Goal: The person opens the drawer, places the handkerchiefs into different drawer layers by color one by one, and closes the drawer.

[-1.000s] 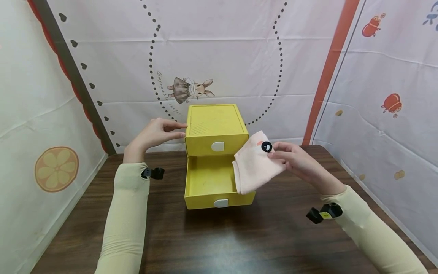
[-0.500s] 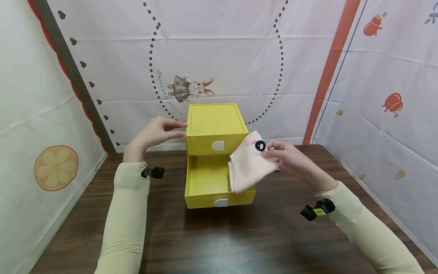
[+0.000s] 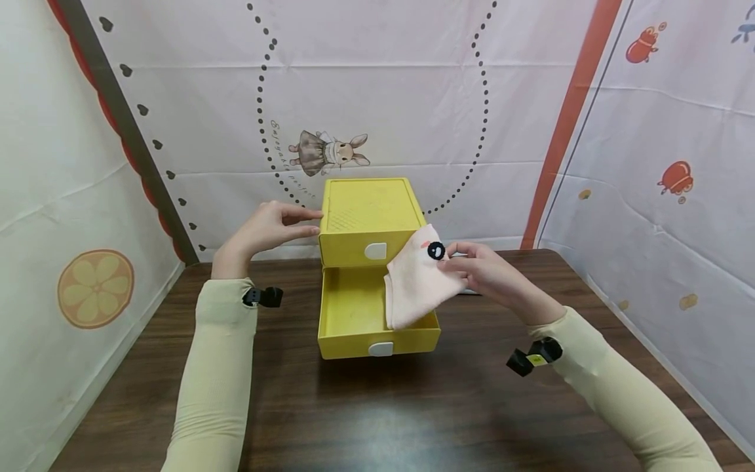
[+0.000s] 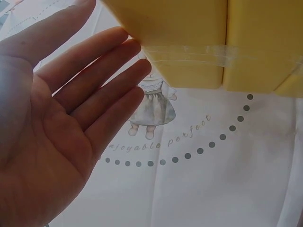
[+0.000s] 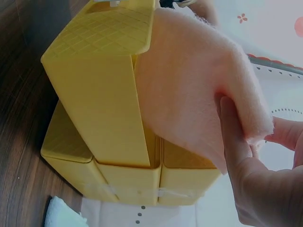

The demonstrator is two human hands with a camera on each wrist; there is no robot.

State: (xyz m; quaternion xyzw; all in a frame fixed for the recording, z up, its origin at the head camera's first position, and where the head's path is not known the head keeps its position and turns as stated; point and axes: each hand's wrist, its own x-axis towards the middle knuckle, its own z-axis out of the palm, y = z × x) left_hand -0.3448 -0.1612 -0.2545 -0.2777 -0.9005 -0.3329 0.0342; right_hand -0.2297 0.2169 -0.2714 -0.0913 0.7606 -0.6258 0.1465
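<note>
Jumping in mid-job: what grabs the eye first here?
A bright yellow plastic two-drawer box stands mid-table, its lower drawer pulled open. The right hand pinches a pale pink folded cloth with a black dot over that drawer, while the left hand rests straight fingers against the box's left side.

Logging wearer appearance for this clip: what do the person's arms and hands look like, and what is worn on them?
Both arms wear long, close-fitting pale yellow ribbed sleeves down to the wrists. The left hand and right hand are bare, with no gloves or rings seen. A small black camera unit sits at the left wrist; another one, with a yellow label, sits at the right wrist.
</note>
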